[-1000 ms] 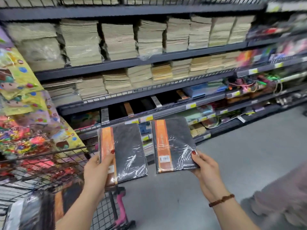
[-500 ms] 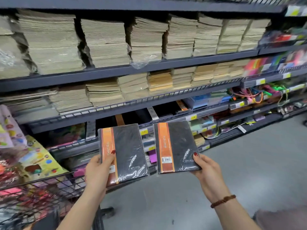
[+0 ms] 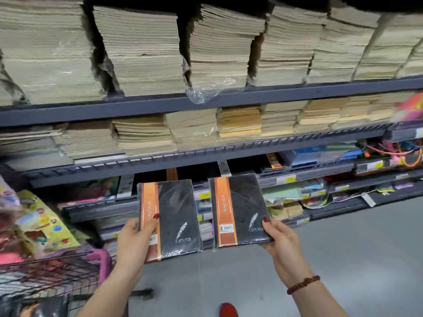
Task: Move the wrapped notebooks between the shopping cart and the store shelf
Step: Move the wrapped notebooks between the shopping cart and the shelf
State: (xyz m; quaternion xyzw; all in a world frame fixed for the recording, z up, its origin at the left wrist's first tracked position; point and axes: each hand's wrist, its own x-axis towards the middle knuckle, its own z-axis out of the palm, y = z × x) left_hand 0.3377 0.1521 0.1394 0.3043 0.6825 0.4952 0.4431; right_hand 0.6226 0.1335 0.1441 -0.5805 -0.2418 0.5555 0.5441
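I hold two plastic-wrapped black notebooks with orange spine bands, side by side in front of the lower shelves. My left hand [image 3: 135, 242] grips the left notebook [image 3: 176, 216] at its lower left edge, thumb on the orange band. My right hand [image 3: 280, 239] grips the right notebook [image 3: 242, 207] at its lower right corner, thumb on the cover. The wire shopping cart [image 3: 57, 273] sits at the lower left. Behind the notebooks, the dark shelf [image 3: 309, 177] has a shadowed row holding similar black notebooks.
Tall stacks of beige paper pads [image 3: 142, 51] fill the two upper shelves. Colourful packets [image 3: 43, 225] hang at the left above the cart. Grey floor [image 3: 354, 248] lies open to the right. A red shoe tip [image 3: 229, 310] shows at the bottom.
I have stepped closer to the shelf and the view has risen; both notebooks have moved up and toward the lower shelf. The cart has slid down to the left corner.
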